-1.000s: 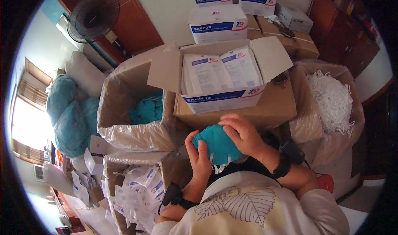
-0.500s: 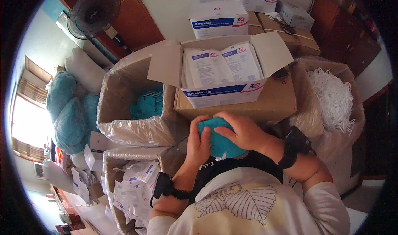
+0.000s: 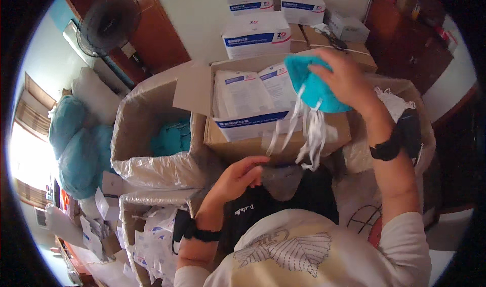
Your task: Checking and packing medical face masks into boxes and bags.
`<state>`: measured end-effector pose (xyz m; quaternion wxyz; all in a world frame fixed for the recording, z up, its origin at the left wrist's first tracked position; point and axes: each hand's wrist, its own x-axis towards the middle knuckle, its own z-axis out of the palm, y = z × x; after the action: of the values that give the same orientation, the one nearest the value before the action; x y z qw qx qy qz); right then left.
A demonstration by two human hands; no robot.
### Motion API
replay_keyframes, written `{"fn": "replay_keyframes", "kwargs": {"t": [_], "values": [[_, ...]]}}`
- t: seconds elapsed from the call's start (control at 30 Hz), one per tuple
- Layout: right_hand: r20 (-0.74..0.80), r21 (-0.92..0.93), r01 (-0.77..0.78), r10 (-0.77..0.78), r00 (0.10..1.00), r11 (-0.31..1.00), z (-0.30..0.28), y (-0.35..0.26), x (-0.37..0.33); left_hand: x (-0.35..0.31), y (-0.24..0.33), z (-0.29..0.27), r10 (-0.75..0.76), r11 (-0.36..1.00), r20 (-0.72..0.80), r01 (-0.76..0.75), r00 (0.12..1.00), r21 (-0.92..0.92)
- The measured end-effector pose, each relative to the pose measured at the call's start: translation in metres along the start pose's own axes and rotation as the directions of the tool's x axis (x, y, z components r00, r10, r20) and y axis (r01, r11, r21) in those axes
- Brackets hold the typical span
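My right hand [image 3: 341, 79] is raised over the right side of an opened white carton, gripping a teal face mask [image 3: 297, 70]. White straps [image 3: 315, 135] dangle from the mask's lower edge. Sealed white packets [image 3: 242, 92] stand inside the white carton [image 3: 248, 131], which rests on a brown cardboard box [image 3: 324, 150]. Lower down, my left hand [image 3: 238, 178] is in front of the brown box with its fingers partly bent and apart, holding nothing I can see. Motion blurs the right fingers a little.
On the left, a plastic-lined box [image 3: 152, 168] contains teal masks [image 3: 172, 137]; below it another lined box [image 3: 126, 221] has white packets [image 3: 157, 241]. White straps [image 3: 392, 98] fill a lined box at right, partly behind my arm. Closed cartons [image 3: 257, 36] are stacked behind.
My right hand has carried the mask up and right, away from my left hand, and its straps now hang loose. The left hand has let go of it and moved slightly down.
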<state>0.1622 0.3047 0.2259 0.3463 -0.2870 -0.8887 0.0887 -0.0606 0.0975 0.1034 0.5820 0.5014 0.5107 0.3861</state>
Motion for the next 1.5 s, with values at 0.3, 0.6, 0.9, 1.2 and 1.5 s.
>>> {"fn": "replay_keyframes", "kwargs": {"t": [0.3,0.6,0.9,1.2,1.5], "values": [[0.291,0.082,0.131,-0.149,0.945,0.988,-0.049,-0.067,0.025,0.023,0.052,-0.006,0.582,0.801,-0.319,-0.594,0.748,0.069],[0.414,0.364,0.143,-0.297,0.860,0.920,-0.041,-0.079,0.048,0.039,0.083,0.037,0.320,0.912,0.181,-0.251,0.930,-0.324],[0.474,0.357,0.021,-0.200,0.857,0.934,-0.039,-0.057,0.047,0.034,0.041,0.053,0.202,0.757,0.333,0.068,0.921,-0.649],[0.460,0.364,0.048,-0.225,0.859,0.930,-0.046,-0.066,0.044,0.028,0.040,0.035,0.055,0.946,0.187,0.009,0.981,-0.324],[0.345,0.449,0.021,-0.195,0.918,0.893,-0.048,-0.040,0.042,0.023,0.046,0.021,0.303,0.920,-0.192,-0.339,0.933,-0.196]]}}
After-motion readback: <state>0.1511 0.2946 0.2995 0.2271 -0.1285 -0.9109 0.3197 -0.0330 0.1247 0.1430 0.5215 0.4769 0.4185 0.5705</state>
